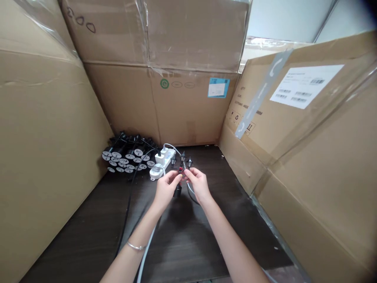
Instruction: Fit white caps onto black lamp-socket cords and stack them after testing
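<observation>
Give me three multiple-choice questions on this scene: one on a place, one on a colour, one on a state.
1. Where is the power strip relative to the black pile?
A. To its right
B. On top of it
C. Inside a carton

2. What colour is the bracelet?
A. Red
B. Black
C. Silver

3. What are the left hand and right hand doing?
A. Lying flat on the table
B. Holding the small part together
C. Gripping a carton

1: A, it lies beside the pile, on the right.
2: C, the band looks silvery.
3: B, both meet on the part.
</observation>
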Tool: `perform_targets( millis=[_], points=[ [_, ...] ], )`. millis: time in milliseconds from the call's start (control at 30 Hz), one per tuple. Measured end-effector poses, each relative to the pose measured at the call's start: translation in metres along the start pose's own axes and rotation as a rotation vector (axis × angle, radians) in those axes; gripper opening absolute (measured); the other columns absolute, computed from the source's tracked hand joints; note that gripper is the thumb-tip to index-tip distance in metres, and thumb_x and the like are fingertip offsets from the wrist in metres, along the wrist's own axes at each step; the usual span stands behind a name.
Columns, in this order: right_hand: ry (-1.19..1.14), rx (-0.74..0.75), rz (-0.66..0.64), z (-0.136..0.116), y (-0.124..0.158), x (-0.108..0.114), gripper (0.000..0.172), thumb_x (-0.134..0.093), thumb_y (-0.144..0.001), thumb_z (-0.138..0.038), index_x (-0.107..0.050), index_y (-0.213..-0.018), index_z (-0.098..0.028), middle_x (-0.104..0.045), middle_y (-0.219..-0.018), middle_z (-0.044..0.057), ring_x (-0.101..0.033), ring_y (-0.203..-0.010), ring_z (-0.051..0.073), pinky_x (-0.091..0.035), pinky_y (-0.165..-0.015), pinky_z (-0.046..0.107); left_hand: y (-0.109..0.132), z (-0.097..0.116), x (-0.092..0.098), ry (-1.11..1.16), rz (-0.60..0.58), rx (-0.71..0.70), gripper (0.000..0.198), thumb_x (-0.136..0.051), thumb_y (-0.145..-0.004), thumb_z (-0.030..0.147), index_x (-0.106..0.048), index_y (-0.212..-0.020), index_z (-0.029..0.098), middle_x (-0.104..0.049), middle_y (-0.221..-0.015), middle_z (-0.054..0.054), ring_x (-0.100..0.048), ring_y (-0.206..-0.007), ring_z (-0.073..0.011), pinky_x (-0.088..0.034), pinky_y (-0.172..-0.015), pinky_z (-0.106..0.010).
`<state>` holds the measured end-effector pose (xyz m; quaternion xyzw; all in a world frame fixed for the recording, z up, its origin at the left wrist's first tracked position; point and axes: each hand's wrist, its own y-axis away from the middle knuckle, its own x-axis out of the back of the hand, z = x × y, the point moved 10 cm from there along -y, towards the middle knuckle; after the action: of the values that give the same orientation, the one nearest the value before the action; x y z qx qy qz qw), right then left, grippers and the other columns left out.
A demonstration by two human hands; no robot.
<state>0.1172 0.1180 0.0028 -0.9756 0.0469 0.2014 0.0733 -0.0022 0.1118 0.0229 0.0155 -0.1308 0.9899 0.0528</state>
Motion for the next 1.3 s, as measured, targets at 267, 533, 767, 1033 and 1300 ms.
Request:
perform_targets(
  millis=[267, 533, 767, 1033, 1300],
  points=[
    [-0.063, -0.064, -0.013, 0.003, 0.002, -0.001, 0.024, -0.069, -0.060, -0.030, -0.053, -0.058, -0.013, -0.049, -0.053, -0.003, -0.041, -0.046, 0.004, -0.031, -0.046, 0.017, 0.002, -0.003, -0.008, -0.018, -0.086, 0.045, 0.027, -0.053, -0.077, 0.038, -0.057, -0.069, 0.013, -0.056, -0.060, 0.000, -0.050, -0.056, -0.0105, -0.039, -0.055, -0.021],
    [-0.087, -0.084, 0.008, 0.012, 0.002, 0.000, 0.024, -0.070, -0.058, -0.028, -0.053, -0.058, -0.012, -0.052, -0.058, -0.001, -0.039, -0.047, 0.004, -0.031, -0.047, 0.017, 0.004, 0.001, -0.005, -0.215, -0.112, -0.052, 0.033, -0.047, -0.082, 0.038, -0.054, -0.060, 0.014, -0.052, -0.056, 0.000, -0.046, -0.055, -0.0103, -0.034, -0.054, -0.021],
    [-0.075, -0.058, -0.027, 0.008, 0.003, -0.006, 0.028, -0.070, -0.064, -0.034, -0.066, -0.080, -0.012, -0.059, -0.074, 0.003, -0.048, -0.057, 0.006, -0.035, -0.051, 0.017, -0.005, 0.046, 0.025, -0.280, 0.063, -0.084, 0.028, -0.050, -0.079, 0.037, -0.058, -0.062, 0.016, -0.057, -0.059, -0.001, -0.051, -0.056, -0.0122, -0.038, -0.054, -0.022],
    [-0.080, -0.068, 0.082, 0.005, -0.001, 0.008, 0.030, -0.066, -0.064, -0.039, -0.066, -0.080, -0.013, -0.058, -0.077, 0.003, -0.049, -0.055, 0.006, -0.033, -0.048, 0.016, -0.038, 0.133, 0.195, -0.292, 0.695, -0.249, 0.033, -0.045, -0.079, 0.040, -0.061, -0.091, 0.014, -0.060, -0.076, -0.002, -0.052, -0.065, -0.0101, -0.042, -0.064, -0.021],
    [0.013, -0.057, 0.086, 0.011, -0.002, 0.007, 0.033, -0.061, -0.066, -0.043, -0.066, -0.077, -0.013, -0.059, -0.074, 0.004, -0.050, -0.052, 0.007, -0.032, -0.046, 0.018, -0.121, 0.083, 0.237, -0.509, 0.512, 0.116, 0.020, -0.065, -0.062, 0.027, -0.068, -0.070, 0.009, -0.057, -0.053, 0.000, -0.042, -0.053, -0.0103, -0.031, -0.056, -0.022]
  ],
)
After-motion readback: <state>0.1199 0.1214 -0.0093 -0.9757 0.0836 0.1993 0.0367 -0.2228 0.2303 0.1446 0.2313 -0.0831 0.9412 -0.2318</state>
